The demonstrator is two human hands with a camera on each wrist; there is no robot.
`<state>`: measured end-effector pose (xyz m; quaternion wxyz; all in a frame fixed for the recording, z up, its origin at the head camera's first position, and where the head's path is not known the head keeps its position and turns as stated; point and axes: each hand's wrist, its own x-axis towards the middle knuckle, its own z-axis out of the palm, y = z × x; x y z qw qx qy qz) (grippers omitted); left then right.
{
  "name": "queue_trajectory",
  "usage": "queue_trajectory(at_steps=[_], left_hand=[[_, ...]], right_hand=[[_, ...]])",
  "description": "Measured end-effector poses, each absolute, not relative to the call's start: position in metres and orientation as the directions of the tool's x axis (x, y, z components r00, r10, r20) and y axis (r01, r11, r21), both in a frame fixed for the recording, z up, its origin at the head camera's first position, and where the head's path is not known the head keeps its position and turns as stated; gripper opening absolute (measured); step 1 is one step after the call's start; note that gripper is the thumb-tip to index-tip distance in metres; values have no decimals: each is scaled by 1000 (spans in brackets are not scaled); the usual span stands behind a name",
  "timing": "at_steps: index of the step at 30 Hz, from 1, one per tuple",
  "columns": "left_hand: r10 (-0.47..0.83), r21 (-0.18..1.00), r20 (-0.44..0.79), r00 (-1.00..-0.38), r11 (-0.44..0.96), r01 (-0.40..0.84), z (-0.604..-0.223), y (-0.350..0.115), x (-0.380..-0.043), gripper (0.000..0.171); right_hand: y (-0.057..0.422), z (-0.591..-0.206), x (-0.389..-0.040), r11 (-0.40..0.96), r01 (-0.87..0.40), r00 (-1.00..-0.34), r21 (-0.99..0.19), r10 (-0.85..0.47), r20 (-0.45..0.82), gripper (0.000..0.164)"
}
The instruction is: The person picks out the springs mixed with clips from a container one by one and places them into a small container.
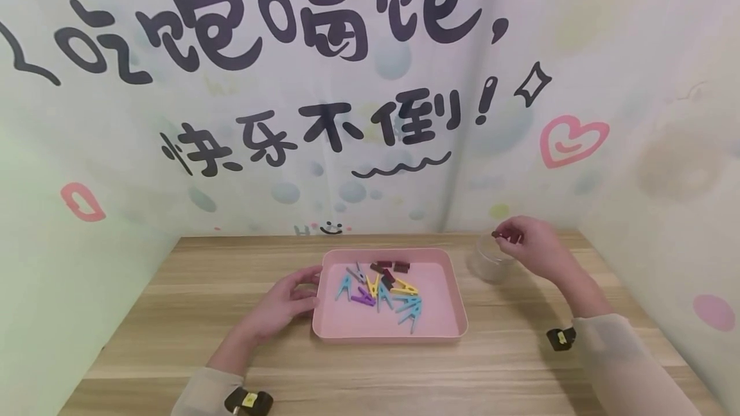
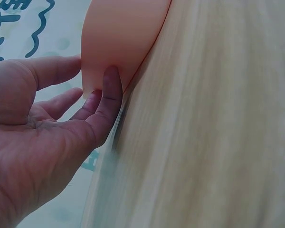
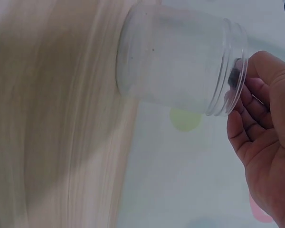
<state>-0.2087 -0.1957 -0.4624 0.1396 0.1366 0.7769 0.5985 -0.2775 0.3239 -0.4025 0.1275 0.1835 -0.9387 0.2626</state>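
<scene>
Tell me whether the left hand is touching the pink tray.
Touching. The left wrist view shows the left hand with its fingertips against the outer wall of the pink tray.

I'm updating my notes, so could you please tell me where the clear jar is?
In the head view, the clear jar stands on the wooden table, just right of the pink tray, with the right hand at its mouth.
</scene>
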Motion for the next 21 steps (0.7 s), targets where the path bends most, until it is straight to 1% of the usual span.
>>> queue_trajectory(at_steps=[8, 11, 14, 21], left_hand=[[376, 967, -50, -925, 249, 49, -462, -196, -208, 68], [375, 968, -55, -925, 248, 43, -462, -195, -208, 68], [373, 969, -59, -926, 243, 36, -462, -195, -208, 68], [373, 972, -60, -926, 234, 31, -461, -195, -208, 67]], right_hand=[[322, -408, -277, 769, -441, -881, -462, -273, 386, 38], [319, -407, -275, 765, -451, -874, -459, -275, 400, 46], [314, -405, -273, 763, -465, -865, -449, -282, 416, 49], [299, -399, -270, 736, -501, -847, -456, -309, 432, 49]])
